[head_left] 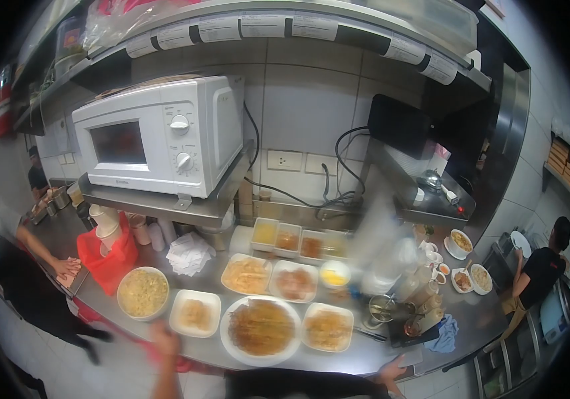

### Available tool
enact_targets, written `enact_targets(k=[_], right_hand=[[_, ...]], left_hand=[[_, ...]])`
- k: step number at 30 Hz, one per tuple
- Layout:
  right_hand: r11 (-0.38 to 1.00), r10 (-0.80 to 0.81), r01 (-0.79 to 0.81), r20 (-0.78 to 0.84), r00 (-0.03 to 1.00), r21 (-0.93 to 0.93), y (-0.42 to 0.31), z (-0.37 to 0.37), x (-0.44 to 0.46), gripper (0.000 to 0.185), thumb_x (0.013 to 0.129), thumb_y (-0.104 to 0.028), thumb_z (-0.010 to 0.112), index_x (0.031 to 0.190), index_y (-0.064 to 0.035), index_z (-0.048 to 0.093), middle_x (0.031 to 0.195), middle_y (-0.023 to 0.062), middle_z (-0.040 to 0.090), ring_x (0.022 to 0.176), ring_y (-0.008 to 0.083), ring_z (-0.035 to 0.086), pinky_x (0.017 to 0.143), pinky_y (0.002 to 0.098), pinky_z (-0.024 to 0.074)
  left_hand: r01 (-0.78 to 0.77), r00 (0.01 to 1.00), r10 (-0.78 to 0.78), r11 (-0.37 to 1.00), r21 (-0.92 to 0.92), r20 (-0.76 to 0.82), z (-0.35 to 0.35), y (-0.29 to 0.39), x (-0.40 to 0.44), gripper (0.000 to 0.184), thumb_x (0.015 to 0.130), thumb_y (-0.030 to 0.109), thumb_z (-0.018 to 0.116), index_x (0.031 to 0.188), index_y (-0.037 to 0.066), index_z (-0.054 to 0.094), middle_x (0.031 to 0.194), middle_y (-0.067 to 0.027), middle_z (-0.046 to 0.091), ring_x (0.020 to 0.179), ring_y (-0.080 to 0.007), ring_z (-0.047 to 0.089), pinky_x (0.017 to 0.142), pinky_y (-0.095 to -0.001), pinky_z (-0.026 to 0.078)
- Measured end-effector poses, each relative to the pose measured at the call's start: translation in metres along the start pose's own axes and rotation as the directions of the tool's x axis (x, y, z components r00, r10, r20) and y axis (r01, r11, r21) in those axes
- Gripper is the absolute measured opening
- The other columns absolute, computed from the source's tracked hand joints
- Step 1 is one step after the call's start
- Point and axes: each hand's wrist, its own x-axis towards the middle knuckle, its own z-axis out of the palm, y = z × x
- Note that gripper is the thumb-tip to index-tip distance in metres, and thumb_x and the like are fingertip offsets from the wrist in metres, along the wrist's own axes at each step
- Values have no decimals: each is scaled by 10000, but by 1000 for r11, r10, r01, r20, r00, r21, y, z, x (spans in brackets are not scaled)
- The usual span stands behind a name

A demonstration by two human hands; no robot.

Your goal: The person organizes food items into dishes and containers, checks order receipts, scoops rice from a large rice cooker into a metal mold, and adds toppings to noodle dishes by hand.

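Observation:
My left hand (164, 340), smeared by motion, is at the counter's front edge, just below a square white dish of pale food (195, 313). My right hand (392, 370) is low at the front edge on the right, beside a flat pale thing (412, 356); whether it grips this is unclear. Between them sits a large round plate of browned food (261, 330), with a square dish of yellowish food (328, 328) to its right. A round bowl of yellow food (143, 294) stands at the left. Behind are two more square dishes (247, 274) (294, 281).
A white microwave (158, 136) sits on a raised shelf. Small trays (287, 239), a red bag (107, 256), crumpled white paper (190, 254), bottles (429, 296) and a blue cloth (444, 334) are on the counter (231, 359). One person (39, 286) stands left, another (541, 276) right.

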Motion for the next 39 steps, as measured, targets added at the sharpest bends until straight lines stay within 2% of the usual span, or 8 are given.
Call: enact_targets(k=[7,19,29,32,34,35,37,39], right_hand=[[999,35,-34,25,999,-11,2,-1,4,878,817,-551,543,1376,23,183,1355,281,323,1193,393,411,1003,418,336],[1000,17,-16,51,999,-26,-6,-5,-3,889,823,-524,557,1380,34,147,1357,272,321,1195,371,411,1004,397,336],[1000,24,-25,65,998,16,-6,-5,-3,901,812,-550,556,1369,46,175,1364,269,306,1196,361,406,1007,393,329],[998,-18,9,145,989,62,-44,-20,-43,887,813,-550,555,1357,58,208,1334,273,353,1175,368,426,989,397,345],[999,-34,37,87,996,-31,-16,-10,-10,838,814,-513,578,1311,97,288,1283,258,424,1135,367,458,980,394,353],[984,-166,174,147,975,-45,9,-4,9,829,815,-506,581,1310,93,292,1287,247,427,1126,356,465,973,395,359],[959,-272,284,224,936,-22,18,-11,28,813,814,-500,587,1304,86,307,1290,227,433,1111,339,475,958,396,371],[975,-223,222,245,944,31,7,-9,14,800,811,-500,592,1294,80,326,1289,209,441,1099,325,483,945,397,382]], left_hand=[[-39,999,39,999,18,1,-2,0,-1,135,698,104,604,794,28,547,884,-136,550,884,-343,487,805,-408,398],[28,998,-26,999,-34,54,-8,7,2,151,702,103,611,813,19,554,910,-135,558,906,-338,487,825,-407,394],[-74,997,74,994,77,-1,5,-11,-2,173,713,153,596,825,33,542,864,-130,537,870,-338,481,783,-415,395],[-5,995,4,1000,8,95,-4,-3,2,207,727,168,588,863,20,537,911,-157,534,898,-358,476,805,-429,390],[51,986,-54,998,21,156,-10,3,4,234,720,142,590,921,26,558,966,-161,542,966,-354,481,860,-429,391],[69,986,-72,997,22,153,-13,8,5,224,713,132,595,917,45,561,963,-143,545,967,-340,482,856,-421,393],[68,985,-75,996,49,156,-13,7,6,206,704,122,601,897,62,566,959,-124,548,963,-329,487,849,-410,398],[65,991,-68,997,29,112,-16,12,6,184,702,113,599,879,66,572,959,-104,557,951,-317,499,843,-402,405]])
